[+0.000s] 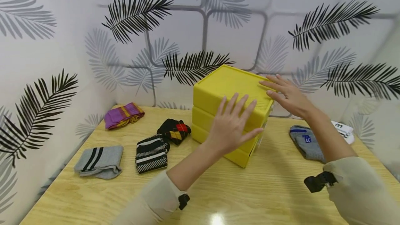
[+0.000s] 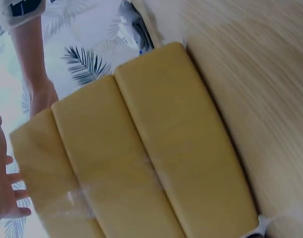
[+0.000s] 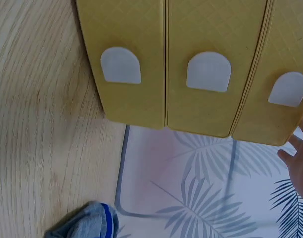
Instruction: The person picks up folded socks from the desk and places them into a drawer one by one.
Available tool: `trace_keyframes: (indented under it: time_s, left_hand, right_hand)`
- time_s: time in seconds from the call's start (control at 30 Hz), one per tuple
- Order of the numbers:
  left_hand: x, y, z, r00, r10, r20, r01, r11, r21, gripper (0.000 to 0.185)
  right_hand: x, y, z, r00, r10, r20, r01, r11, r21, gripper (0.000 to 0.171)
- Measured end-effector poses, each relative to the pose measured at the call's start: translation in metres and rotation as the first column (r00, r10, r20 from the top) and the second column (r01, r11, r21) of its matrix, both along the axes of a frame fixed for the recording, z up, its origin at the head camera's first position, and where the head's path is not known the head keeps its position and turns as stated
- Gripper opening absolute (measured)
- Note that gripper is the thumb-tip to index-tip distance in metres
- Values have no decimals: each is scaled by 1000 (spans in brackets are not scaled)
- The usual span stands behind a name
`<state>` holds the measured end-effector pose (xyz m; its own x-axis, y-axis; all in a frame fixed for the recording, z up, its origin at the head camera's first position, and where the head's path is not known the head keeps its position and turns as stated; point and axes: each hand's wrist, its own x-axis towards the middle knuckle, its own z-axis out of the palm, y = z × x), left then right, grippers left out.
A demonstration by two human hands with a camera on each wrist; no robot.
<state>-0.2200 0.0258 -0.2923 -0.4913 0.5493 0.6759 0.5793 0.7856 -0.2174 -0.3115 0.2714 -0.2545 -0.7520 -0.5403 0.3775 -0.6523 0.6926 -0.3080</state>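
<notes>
A yellow three-drawer box [image 1: 218,89] stands in the middle of a wooden table [image 1: 250,190]. My left hand [image 1: 234,115] is spread with straight fingers over the box's near upper edge; actual contact is unclear. My right hand [image 1: 282,91] lies flat with straight fingers on the right edge of the box's top. Neither hand holds anything. The left wrist view shows the box's plain side [image 2: 141,158] with my left fingertips [image 2: 7,191] beside its top. In the right wrist view the drawer fronts [image 3: 141,29] carry white handle recesses, and my right fingertips [image 3: 300,158] show at the edge.
Folded socks lie around the box: purple [image 1: 123,115], black argyle [image 1: 174,130], black-and-white striped [image 1: 151,153] and grey striped [image 1: 99,161] on the left, grey with a blue label [image 1: 307,142] and white [image 1: 343,130] on the right. Leaf-patterned walls close in behind and at both sides.
</notes>
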Motion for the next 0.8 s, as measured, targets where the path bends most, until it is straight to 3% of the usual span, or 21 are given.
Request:
trace_keyframes:
  time_s: [0.2, 0.37, 0.63, 0.8]
  left_hand:
    - [-5, 26, -12, 988, 2, -153, -2, 1000, 1, 61]
    - [-13, 31, -18, 969, 7, -246, 9, 998, 63, 45]
    - [-23, 16, -24, 953, -145, -266, 182, 976, 119, 39]
    - [-31, 2, -26, 914, -285, -290, 334, 933, 136, 39]
  right_hand:
    - [-5, -3, -9, 998, 58, -38, -59, 998, -39, 41]
    - [-5, -3, -12, 994, 48, -96, -52, 998, -47, 41]
    - [6, -4, -16, 984, 40, -171, -47, 998, -36, 41]
    - [23, -3, -19, 974, 8, -225, -16, 999, -33, 41]
